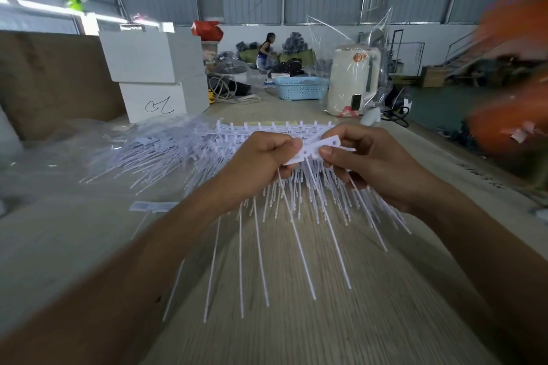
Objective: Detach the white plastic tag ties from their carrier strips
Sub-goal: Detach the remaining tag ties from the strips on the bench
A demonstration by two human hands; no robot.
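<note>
Flat white plastic carrier strip (318, 147), punched with round holes, pinched between curled left hand (261, 163) and right hand (367, 161); thin stiff tag ties (296, 216) fanned below, above wood-grain table (296, 320).

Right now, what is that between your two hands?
In the head view, a flat white plastic tag with small holes spans from the left hand to the right hand; both pinch it.

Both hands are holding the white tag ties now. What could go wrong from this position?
1. The left hand and right hand pinch the same flat tag; a hard pull may tear it instead of freeing it cleanly.
2. The long tails hanging under the hands cross each other, so they may tangle.
3. Freed ties might mix into the pile on the table.
</note>
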